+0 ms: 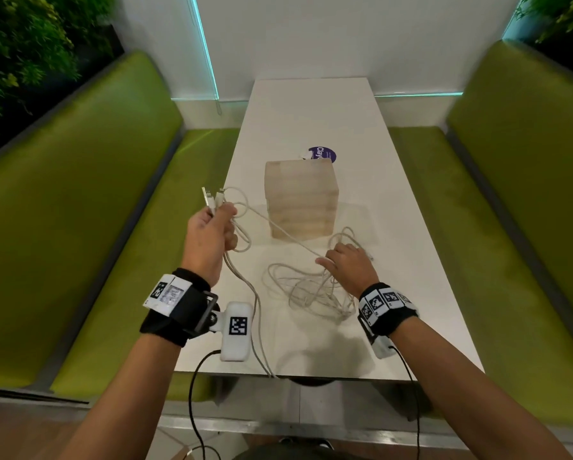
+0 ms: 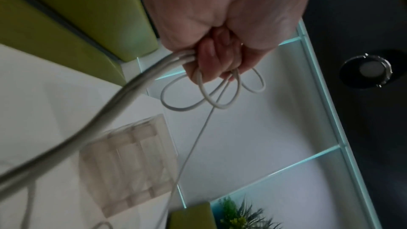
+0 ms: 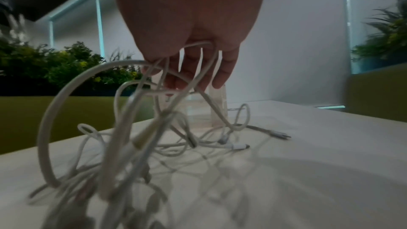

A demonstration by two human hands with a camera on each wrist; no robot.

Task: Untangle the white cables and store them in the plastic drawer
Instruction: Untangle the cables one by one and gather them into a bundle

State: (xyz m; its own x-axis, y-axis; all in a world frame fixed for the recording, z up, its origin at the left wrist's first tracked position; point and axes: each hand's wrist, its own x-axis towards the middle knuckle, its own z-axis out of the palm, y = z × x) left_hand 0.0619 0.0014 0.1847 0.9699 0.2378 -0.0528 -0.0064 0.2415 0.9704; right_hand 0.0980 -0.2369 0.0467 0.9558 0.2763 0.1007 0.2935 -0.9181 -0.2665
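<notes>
Two hands work a heap of white cables [image 1: 311,293] on a white table [image 1: 411,260].
Nearest, the right hand [image 1: 344,263] dips its fingers [image 3: 216,77] among the tangled loops; whether it grips is unclear. Left of it, the raised left hand [image 1: 212,240] clenches several strands. Beyond, one strand crosses a cloudy plastic drawer [image 1: 300,200], a purple sticker [image 1: 323,153] behind; green benches [image 1: 89,200] flank.

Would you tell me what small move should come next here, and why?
Probably raise the left hand, which grips the cable ends, while the right hand holds the tangle down: one strand runs taut between them, so pulling may free it.
</notes>
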